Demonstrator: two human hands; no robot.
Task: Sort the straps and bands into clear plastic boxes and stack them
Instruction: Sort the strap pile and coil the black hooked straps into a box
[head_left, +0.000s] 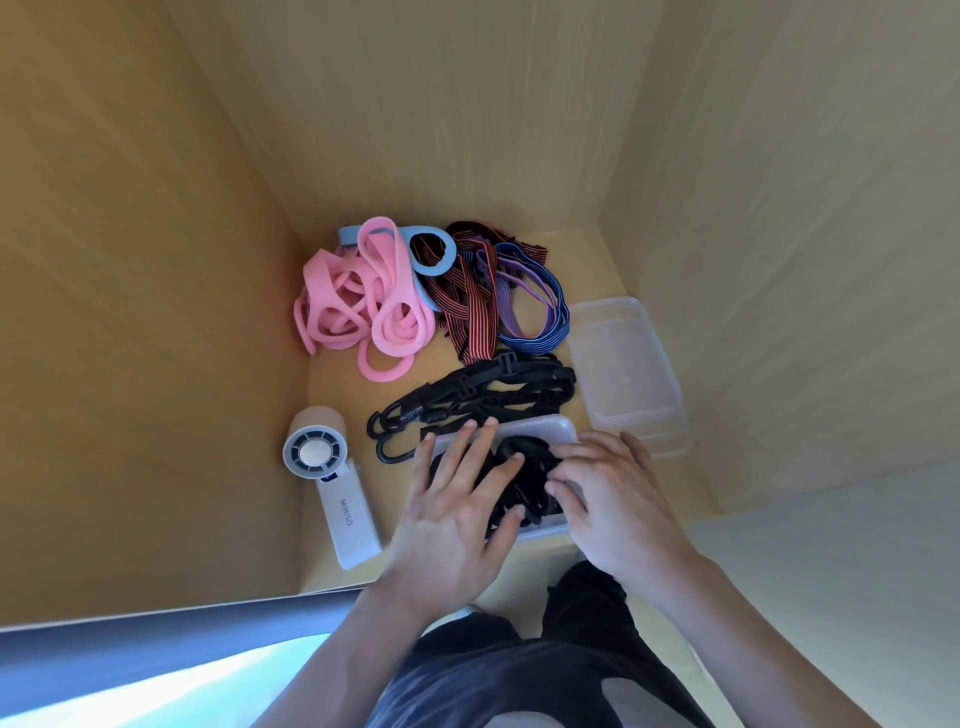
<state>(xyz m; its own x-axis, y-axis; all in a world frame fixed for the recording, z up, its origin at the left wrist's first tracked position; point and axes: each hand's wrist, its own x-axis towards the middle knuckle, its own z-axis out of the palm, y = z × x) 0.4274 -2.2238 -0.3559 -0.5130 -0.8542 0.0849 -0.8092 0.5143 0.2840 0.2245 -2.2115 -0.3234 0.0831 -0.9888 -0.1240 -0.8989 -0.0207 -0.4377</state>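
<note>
Both hands are down on a clear box that sits on the bench right in front of the person. The left hand lies flat with its fingers straight and spread wide, pressing on the black straps packed inside the box. The right hand comes in from the other side. Its fingers are only a little bent, and their tips push down on the same black straps without gripping them. The two sets of fingertips are near each other, with dark strap showing between them. Just past the left fingertips lies a loose bundle of black cords with hooks, touching the far edge of the box. Farther out beyond the fingers is a heap: pink bands out past the left fingers, a light blue band on top at the back, red striped straps in the middle, and blue striped straps out past the right fingers. Just beyond the right hand's knuckles stands a stack of empty clear boxes, near the filled box. Beside the left hand's little finger lies a white hand fan.
</note>
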